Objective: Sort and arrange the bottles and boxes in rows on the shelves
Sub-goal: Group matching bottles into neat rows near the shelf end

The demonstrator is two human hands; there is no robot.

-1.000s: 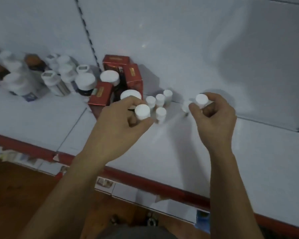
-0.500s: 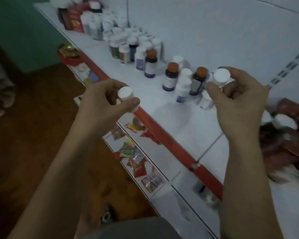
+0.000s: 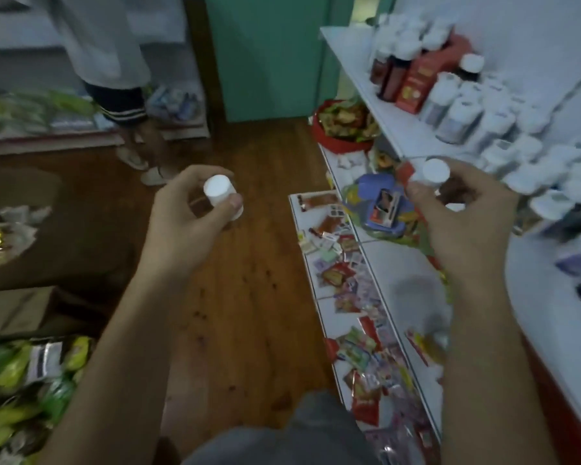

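Observation:
My left hand [image 3: 185,216] grips a small white bottle [image 3: 219,192] over the wooden floor, cap up. My right hand [image 3: 463,223] holds another small white bottle [image 3: 434,172] beside the front edge of the white shelf [image 3: 376,92]. On that shelf stand several white-capped bottles [image 3: 463,109], dark bottles [image 3: 388,72] and a red box [image 3: 416,85], crowded toward the wall. Neither hand is touching the shelf.
A lower shelf [image 3: 406,297] holds scattered colourful packets and a blue item [image 3: 383,206]. A red bowl of snacks [image 3: 342,125] sits below the upper shelf's end. Another person [image 3: 121,88] stands at the back left. Green packets [image 3: 21,380] lie lower left.
The view has swung left along the shelf. Both hands still hold their white bottles; they have come away from the shelf, the left one now over the floor.

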